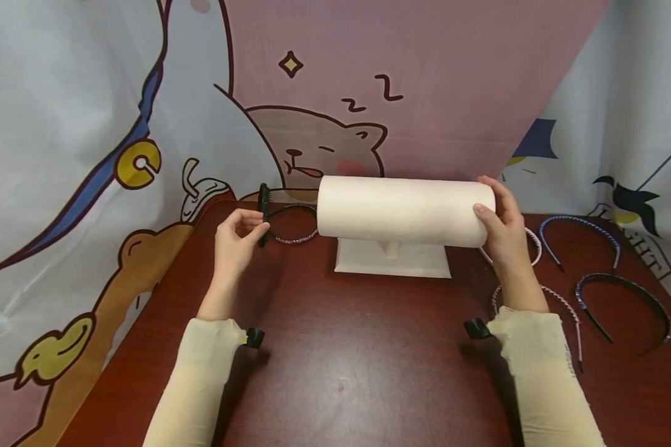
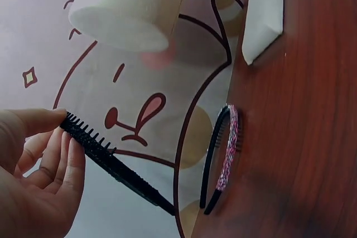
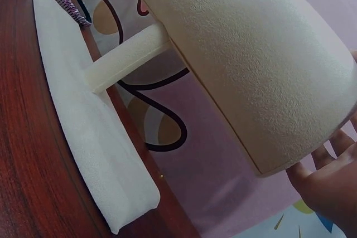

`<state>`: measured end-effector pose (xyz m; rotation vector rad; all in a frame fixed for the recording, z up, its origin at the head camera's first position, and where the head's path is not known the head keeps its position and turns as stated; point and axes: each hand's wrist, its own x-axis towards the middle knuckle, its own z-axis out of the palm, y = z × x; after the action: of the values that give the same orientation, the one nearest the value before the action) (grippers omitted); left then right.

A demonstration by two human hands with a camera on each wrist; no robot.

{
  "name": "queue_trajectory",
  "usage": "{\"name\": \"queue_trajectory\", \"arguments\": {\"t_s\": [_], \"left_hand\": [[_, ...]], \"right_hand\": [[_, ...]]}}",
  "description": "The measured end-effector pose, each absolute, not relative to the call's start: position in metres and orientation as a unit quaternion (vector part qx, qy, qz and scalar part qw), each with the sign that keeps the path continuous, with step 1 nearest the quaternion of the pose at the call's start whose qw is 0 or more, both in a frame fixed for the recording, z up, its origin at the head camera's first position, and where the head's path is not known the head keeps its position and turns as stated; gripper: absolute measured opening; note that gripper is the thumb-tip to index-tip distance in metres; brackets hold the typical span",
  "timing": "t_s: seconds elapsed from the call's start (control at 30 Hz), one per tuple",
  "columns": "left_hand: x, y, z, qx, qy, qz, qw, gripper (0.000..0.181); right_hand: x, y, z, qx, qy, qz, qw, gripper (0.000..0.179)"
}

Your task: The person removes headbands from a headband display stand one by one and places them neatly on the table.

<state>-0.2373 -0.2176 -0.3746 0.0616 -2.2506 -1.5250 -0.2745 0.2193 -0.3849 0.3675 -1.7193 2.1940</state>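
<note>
Between thumb and fingertips, my left hand pinches a black headband with comb-like teeth on its inner side. It is held just left of a cream headband display stand, apart from the stand's padded roll. The roll lies level on a short post above a flat white base. At the roll's right end, my right hand grips it, thumb in front and fingers behind and around the end. A second headband, black with pink glitter, rests on the table behind the left hand.
On the right of the dark red wooden table lie several headbands: a blue one, a dark one, a pink braided one and a pale one partly behind the right hand. A cartoon-printed cloth hangs behind the table.
</note>
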Motion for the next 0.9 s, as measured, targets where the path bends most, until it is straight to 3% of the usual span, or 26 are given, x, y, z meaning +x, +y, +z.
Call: {"name": "queue_trajectory", "arguments": {"t_s": [0.4, 0.9], "left_hand": [[-0.251, -0.242, -0.383, 0.069, -0.854, -0.459, 0.235, 0.020], [-0.275, -0.271, -0.412, 0.112, -0.899, -0.382, 0.181, 0.020]], "right_hand": [[-0.276, 0.221, -0.387, 0.136, -0.600, 0.770, 0.167, 0.047], [-0.276, 0.220, -0.386, 0.128, -0.603, 0.769, 0.169, 0.047]]}}
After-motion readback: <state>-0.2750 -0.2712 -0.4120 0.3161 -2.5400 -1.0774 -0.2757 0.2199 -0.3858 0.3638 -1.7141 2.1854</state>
